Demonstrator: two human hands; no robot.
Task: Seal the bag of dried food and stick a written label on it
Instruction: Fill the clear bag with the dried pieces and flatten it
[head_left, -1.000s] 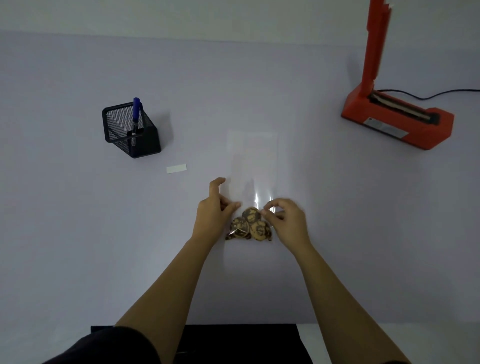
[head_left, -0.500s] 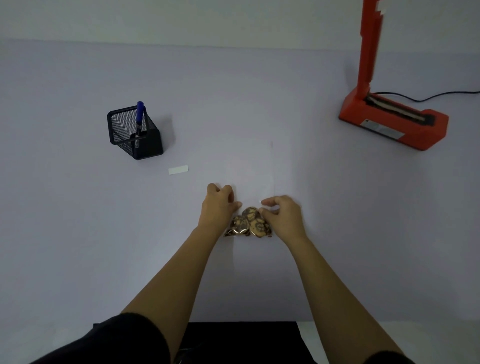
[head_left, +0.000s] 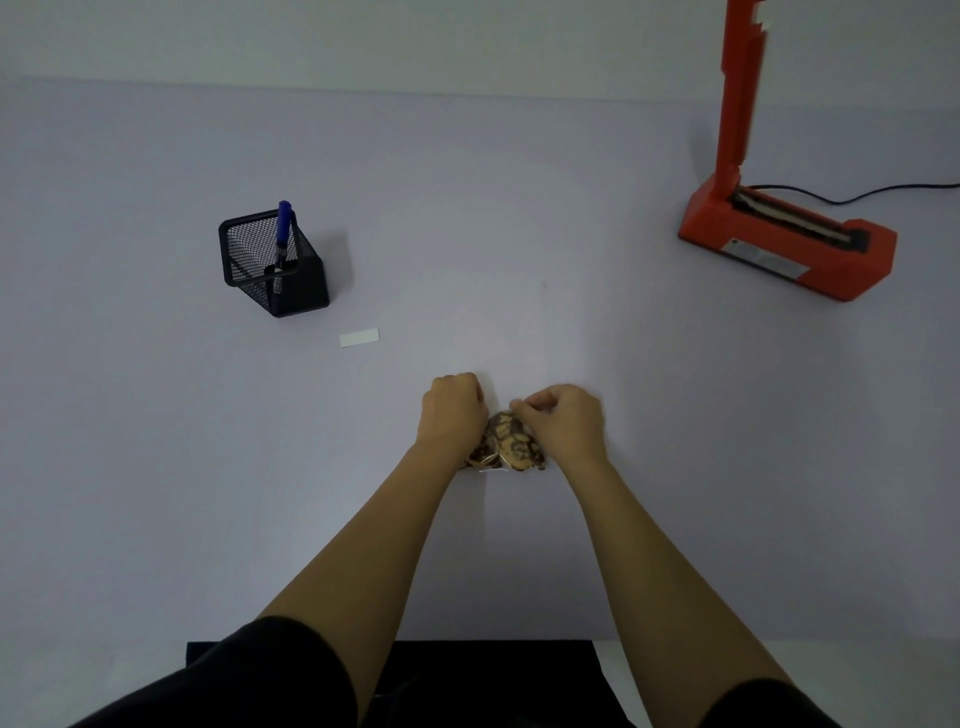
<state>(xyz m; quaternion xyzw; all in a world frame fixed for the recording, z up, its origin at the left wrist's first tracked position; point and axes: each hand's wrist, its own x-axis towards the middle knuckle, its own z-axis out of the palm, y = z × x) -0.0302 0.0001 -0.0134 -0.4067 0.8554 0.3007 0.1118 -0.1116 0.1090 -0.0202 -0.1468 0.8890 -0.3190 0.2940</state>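
The bag (head_left: 506, 447) sits on the table (head_left: 156, 467) to the right of the pen holder (head_left: 270, 265) and nearer the person. Its brown-and-cream dried food is bunched at the near end. The left hand (head_left: 452, 415) and the right hand (head_left: 563, 421) are close together on either side of that clump, both with fingers curled. The right pinches the film just above the food between thumb and forefinger, and the left closes over the bag's other edge. Gripping it at both edges probably keeps the food down at the bottom and the mouth flat, ready for sealing.

The blank white label (head_left: 359, 338) lies flat just in front and to the right of the pen holder, between it and the bag. The blue pen (head_left: 283, 228) stands inside the holder, so both are within easy reach for the writing step. The orange heat sealer (head_left: 784, 244) stands far to the right of the pen holder, well apart from the bag, with its arm raised and its cable (head_left: 857, 195) running off the frame edge.

The bag's clear upper part barely shows against the pale table, so I cannot tell where its mouth lies. The left hand's fingertips are tucked out of sight. The top of the sealer's arm is cut off.
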